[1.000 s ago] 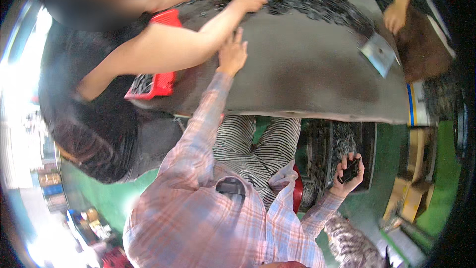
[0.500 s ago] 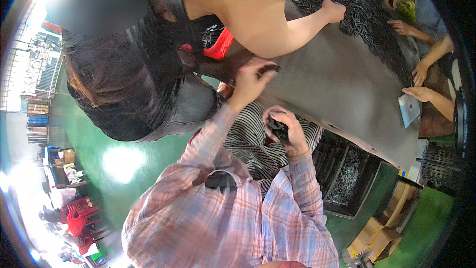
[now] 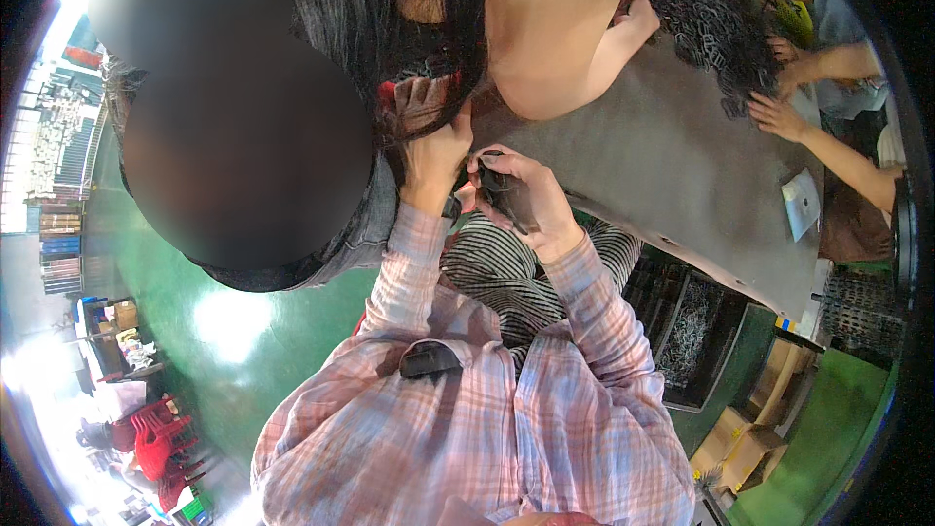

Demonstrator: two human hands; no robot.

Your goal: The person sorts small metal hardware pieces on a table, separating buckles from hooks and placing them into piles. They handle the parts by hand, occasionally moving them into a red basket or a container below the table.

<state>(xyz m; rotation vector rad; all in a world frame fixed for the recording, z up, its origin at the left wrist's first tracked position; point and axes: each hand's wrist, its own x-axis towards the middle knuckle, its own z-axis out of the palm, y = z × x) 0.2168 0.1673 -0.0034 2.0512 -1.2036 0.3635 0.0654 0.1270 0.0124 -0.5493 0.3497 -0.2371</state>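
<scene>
Our right hand (image 3: 545,197) grips dark pieces (image 3: 500,187). Our left hand (image 3: 436,156) is near the red basket (image 3: 387,92); we cannot tell its grip.

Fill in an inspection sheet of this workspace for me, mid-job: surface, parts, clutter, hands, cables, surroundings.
Surface: grey-brown table, bearing a pile of black parts at its far side.
Job's things: small black piece in the right hand; details unclear.
Clutter: pale flat item near the table's right end.
Hands: right closed around the piece; left hand overlaps the red basket in view, contact and grip unclear.
Cables: nothing seen.
Surroundings: co-worker's hand by the pile; dark crate and cardboard boxes at right; green floor.
</scene>
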